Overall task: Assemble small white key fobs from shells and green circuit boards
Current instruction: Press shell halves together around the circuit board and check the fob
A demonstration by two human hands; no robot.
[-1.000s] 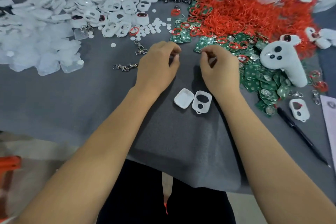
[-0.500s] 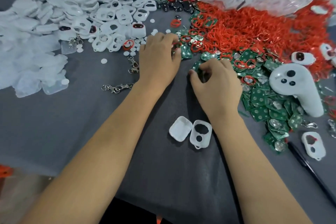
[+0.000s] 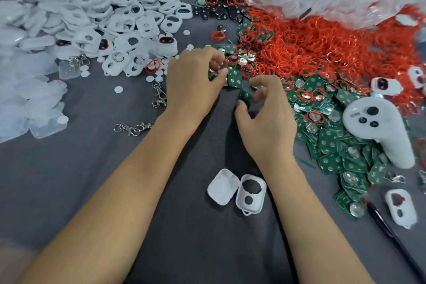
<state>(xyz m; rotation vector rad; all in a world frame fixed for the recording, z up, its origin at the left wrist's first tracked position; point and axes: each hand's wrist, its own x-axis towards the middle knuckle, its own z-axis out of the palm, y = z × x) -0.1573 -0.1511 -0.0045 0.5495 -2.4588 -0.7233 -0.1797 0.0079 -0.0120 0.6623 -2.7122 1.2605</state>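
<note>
Centrally, right hand (image 3: 265, 120) is pinching a green circuit board (image 3: 244, 97); left hand (image 3: 192, 83) fingers are curling into the board heap (image 3: 232, 69), red rings (image 3: 322, 46) crowding upper right.

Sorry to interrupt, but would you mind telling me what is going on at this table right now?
A person is putting together small white key fobs. The right hand pinches a green circuit board just off the heap of boards, while the left hand picks among boards and red rings at the heap's edge. Two empty white shell halves lie side by side on the grey cloth between the forearms, not yet filled. More shells are piled at upper left.
</note>
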